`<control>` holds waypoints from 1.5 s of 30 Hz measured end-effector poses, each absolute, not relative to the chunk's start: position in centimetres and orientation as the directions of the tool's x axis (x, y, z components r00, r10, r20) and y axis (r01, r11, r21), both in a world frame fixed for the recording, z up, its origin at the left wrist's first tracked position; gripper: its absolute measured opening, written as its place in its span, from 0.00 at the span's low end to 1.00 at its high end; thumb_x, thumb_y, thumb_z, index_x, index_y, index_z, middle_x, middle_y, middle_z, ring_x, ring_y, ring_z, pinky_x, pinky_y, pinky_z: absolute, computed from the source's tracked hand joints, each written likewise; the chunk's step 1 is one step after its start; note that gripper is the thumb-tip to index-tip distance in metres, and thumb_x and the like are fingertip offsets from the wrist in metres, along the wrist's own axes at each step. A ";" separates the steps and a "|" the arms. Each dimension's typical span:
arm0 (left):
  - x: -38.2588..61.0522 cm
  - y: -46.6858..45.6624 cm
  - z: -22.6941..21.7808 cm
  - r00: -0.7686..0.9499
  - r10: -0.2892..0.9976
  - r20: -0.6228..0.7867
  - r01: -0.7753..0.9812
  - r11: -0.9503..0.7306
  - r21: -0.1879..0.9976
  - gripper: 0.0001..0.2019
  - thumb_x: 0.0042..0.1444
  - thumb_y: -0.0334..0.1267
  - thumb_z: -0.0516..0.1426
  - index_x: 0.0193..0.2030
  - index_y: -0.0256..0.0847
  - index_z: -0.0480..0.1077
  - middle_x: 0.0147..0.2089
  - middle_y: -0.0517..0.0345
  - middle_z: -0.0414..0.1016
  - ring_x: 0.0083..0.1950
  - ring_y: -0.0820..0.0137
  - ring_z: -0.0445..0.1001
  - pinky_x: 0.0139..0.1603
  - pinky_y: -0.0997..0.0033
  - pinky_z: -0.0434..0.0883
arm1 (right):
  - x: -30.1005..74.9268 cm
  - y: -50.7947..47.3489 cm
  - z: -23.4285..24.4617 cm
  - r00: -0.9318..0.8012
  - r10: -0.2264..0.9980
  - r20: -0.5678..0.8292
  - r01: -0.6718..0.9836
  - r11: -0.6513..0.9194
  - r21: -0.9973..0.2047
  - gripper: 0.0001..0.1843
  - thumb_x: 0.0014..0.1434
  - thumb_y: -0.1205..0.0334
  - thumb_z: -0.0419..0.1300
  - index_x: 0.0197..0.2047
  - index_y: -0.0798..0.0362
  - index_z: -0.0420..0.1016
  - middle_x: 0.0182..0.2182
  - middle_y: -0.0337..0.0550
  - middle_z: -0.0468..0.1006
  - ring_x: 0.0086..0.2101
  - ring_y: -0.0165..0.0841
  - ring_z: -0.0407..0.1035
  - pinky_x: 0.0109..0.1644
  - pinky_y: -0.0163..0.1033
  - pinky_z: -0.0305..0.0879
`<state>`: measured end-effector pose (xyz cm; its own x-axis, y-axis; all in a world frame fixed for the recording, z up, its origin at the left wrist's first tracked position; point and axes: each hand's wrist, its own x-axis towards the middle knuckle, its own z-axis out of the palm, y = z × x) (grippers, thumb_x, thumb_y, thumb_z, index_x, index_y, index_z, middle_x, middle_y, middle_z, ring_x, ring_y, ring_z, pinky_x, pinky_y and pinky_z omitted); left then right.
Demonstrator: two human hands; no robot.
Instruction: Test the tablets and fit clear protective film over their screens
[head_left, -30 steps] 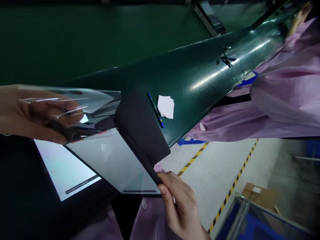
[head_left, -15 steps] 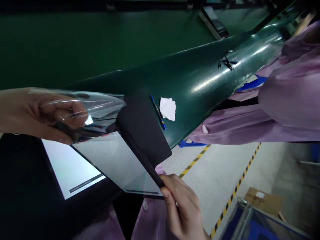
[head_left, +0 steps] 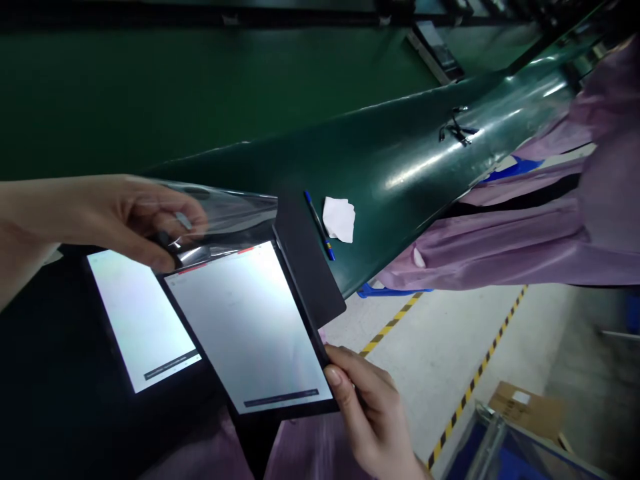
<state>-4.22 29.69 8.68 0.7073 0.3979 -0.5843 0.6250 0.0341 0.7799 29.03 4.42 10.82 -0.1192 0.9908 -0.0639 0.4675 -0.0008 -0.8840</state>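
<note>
A tablet (head_left: 250, 327) with a lit, nearly white screen is held up and tilted in front of me. My right hand (head_left: 370, 407) pinches its lower right corner, thumb on the front. At the upper left corner, my left hand (head_left: 145, 220) is closed on a clear plastic film (head_left: 235, 210) that bulges up from the tablet's top edge. Whether these fingers also grip the tablet itself is hard to see. Red strips (head_left: 245, 251) show along that edge. A dark flat panel (head_left: 310, 273) sits behind the tablet. Another lit tablet (head_left: 145, 320) lies below on the left.
On the green bench (head_left: 380, 153) lie a blue pen (head_left: 319, 225), a white cloth or paper (head_left: 339, 219) and a short black cable (head_left: 457, 127). Another device (head_left: 435, 52) stands farther back. People in pink smocks (head_left: 500, 247) are at the right. A cardboard box (head_left: 525, 407) is on the lower right.
The held tablet has turned so its screen faces me more fully and looks brighter. My left hand has shifted slightly right with the film; my right hand keeps its hold.
</note>
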 end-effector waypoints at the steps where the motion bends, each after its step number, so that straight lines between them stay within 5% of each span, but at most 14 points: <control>1: -3.3 29.9 9.2 0.718 0.356 -0.598 0.619 0.068 0.783 0.36 0.46 0.48 0.58 0.63 0.46 0.57 0.43 0.67 0.76 0.45 0.60 0.78 0.43 0.61 0.71 | 29.1 4.4 10.8 -0.110 0.988 -0.113 0.461 -0.050 -0.886 0.13 0.68 0.65 0.54 0.53 0.48 0.72 0.37 0.39 0.79 0.36 0.29 0.73 0.39 0.31 0.66; 7: 0.0 31.0 10.9 0.734 0.191 -0.652 0.612 0.231 0.756 0.27 0.48 0.41 0.62 0.54 0.34 0.62 0.33 0.66 0.77 0.36 0.70 0.78 0.40 0.70 0.73 | 28.5 5.6 11.3 -0.136 0.887 -0.442 0.162 -0.420 -0.893 0.18 0.68 0.50 0.53 0.40 0.54 0.76 0.25 0.39 0.71 0.27 0.28 0.63 0.28 0.31 0.58; 15: 1.3 31.8 10.5 0.761 0.062 -0.646 0.599 0.315 0.736 0.25 0.51 0.36 0.59 0.56 0.31 0.63 0.39 0.64 0.79 0.40 0.73 0.77 0.41 0.74 0.72 | 28.2 6.4 11.7 -0.266 0.775 -0.573 -0.184 -0.624 -0.759 0.17 0.66 0.48 0.58 0.35 0.55 0.72 0.27 0.38 0.69 0.29 0.26 0.62 0.33 0.30 0.58; 30: 1.1 31.9 9.3 0.810 0.040 -0.586 0.538 0.348 0.768 0.25 0.52 0.40 0.62 0.55 0.29 0.65 0.38 0.63 0.80 0.35 0.76 0.75 0.32 0.83 0.70 | 28.4 7.2 13.0 -0.256 0.605 -0.754 -0.294 -0.792 -0.535 0.23 0.53 0.44 0.69 0.32 0.56 0.70 0.22 0.32 0.61 0.21 0.18 0.52 0.24 0.24 0.50; 42: 1.0 32.0 8.8 0.801 0.027 -0.598 0.553 0.349 0.757 0.33 0.49 0.49 0.65 0.57 0.32 0.65 0.42 0.58 0.80 0.35 0.74 0.74 0.36 0.73 0.73 | 28.2 7.7 14.2 -0.281 0.653 -0.703 -0.356 -0.751 -0.556 0.20 0.56 0.47 0.67 0.30 0.55 0.68 0.22 0.35 0.62 0.22 0.23 0.57 0.27 0.27 0.57; 45: 0.9 32.0 9.2 0.814 0.044 -0.579 0.540 0.311 0.782 0.30 0.51 0.46 0.63 0.56 0.31 0.64 0.40 0.60 0.79 0.35 0.76 0.74 0.34 0.78 0.72 | 28.4 7.5 13.5 -0.256 0.677 -0.690 -0.334 -0.732 -0.594 0.20 0.56 0.47 0.67 0.31 0.55 0.70 0.22 0.34 0.62 0.22 0.22 0.55 0.26 0.28 0.54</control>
